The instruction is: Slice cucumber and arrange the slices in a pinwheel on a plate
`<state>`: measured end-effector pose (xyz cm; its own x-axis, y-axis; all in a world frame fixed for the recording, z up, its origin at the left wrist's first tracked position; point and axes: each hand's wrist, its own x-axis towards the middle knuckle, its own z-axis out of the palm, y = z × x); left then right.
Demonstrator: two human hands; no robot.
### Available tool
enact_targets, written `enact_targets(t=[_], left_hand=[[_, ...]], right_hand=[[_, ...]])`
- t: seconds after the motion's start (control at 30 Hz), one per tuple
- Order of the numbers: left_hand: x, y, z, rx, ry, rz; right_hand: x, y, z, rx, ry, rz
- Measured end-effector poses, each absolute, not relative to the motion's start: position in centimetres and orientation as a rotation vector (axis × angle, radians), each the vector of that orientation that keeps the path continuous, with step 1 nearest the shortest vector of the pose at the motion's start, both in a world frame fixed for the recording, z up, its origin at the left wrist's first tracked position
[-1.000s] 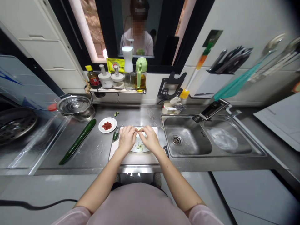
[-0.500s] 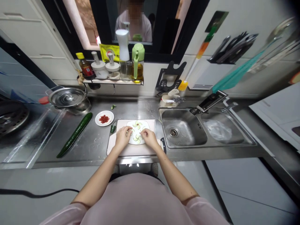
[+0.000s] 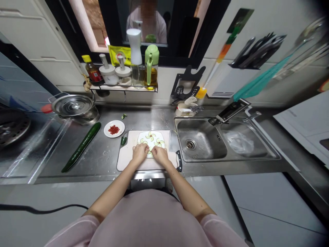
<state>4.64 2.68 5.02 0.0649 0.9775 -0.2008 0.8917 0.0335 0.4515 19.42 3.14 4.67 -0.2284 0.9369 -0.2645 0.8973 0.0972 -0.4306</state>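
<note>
A white squarish plate (image 3: 154,137) lies on a pale cutting board (image 3: 125,161), carrying cucumber slices (image 3: 159,142) arranged in curved pinwheel groups with tiny red bits at some centres. My left hand (image 3: 140,153) is closed at the plate's near left edge, its fingertips pinched by the nearest slices. Opposite it, my right hand (image 3: 160,155) is also pinched, its fingertips close to the left ones. Whatever either hand grips is too small or hidden to make out. Beyond the board's left side stands a small white dish (image 3: 108,133) of red dried pieces (image 3: 113,129).
A whole cucumber (image 3: 81,147) lies on the steel counter at left, near a lidded pot (image 3: 87,116). Cucumber end pieces (image 3: 123,140) rest at the board's corner. A black-handled knife (image 3: 179,161) sits at the board's right, beside the sink (image 3: 203,140).
Both hands have moved nearer to me and closer together, from the plate's sides to its near edge. The left and right slice groups are now uncovered.
</note>
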Motion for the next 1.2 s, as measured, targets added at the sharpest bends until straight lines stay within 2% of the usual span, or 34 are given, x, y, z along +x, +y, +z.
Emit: enact_targets(t=[1.2], left_hand=[[6.0,3.1,3.6,1.888,1.881,0.146]], right_hand=[[19.0,3.4,3.8,-1.973,-2.293,0.687]])
